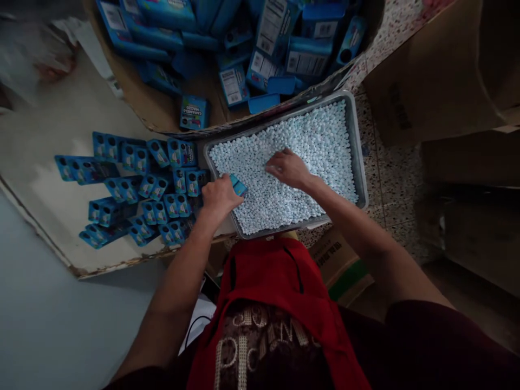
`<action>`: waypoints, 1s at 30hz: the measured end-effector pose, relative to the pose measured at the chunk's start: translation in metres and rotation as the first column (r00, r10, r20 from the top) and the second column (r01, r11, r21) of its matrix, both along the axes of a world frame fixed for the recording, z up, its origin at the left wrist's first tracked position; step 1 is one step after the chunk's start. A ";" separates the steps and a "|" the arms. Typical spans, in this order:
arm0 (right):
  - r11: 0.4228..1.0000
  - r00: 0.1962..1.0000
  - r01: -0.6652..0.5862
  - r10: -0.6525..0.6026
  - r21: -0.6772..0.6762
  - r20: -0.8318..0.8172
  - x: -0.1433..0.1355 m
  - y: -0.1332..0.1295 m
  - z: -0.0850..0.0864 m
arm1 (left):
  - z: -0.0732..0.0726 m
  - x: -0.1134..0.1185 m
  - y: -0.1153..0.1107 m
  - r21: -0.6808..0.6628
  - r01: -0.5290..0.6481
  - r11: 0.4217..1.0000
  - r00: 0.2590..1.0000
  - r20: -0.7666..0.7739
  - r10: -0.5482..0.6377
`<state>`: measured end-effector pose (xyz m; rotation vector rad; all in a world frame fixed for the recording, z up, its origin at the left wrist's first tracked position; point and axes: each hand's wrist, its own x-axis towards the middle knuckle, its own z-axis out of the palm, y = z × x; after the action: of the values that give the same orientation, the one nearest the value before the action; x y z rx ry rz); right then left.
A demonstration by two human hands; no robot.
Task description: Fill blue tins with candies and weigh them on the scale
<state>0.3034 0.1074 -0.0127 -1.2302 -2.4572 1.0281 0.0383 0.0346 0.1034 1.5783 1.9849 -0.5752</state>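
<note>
Over the near left edge of the metal tray (362,162), a small blue box (239,186) sits in the grasp of the left hand (221,196), its fingers closed around the sides. Toward the tray's middle, the right hand (287,168) is at the pale blue candies (260,208) with its fingers curled, though whether they pinch any cannot be told. Rows of blue boxes (156,181) stand on the table (60,216) to the left, and beyond the tray a large carton (140,105) holds many more.
</note>
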 end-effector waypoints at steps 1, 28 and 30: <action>0.998 0.998 0.054 -0.054 0.017 -0.034 0.015 0.005 0.001 | -0.003 0.003 0.006 0.002 0.009 1.000 1.000 0.015 -0.009; 0.429 0.232 0.515 -0.903 -0.742 -0.361 -0.052 -0.044 0.007 | -0.066 0.035 -0.007 0.288 -0.259 0.922 0.742 0.670 -0.001; 0.359 0.177 0.411 -0.933 -0.838 -0.313 -0.058 -0.047 0.018 | -0.069 0.024 -0.024 0.324 -0.324 0.889 0.698 0.716 -0.007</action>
<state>0.2450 0.0607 0.0055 -1.4053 -0.5811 1.5401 0.0619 0.0106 0.0344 1.5053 1.6521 0.5408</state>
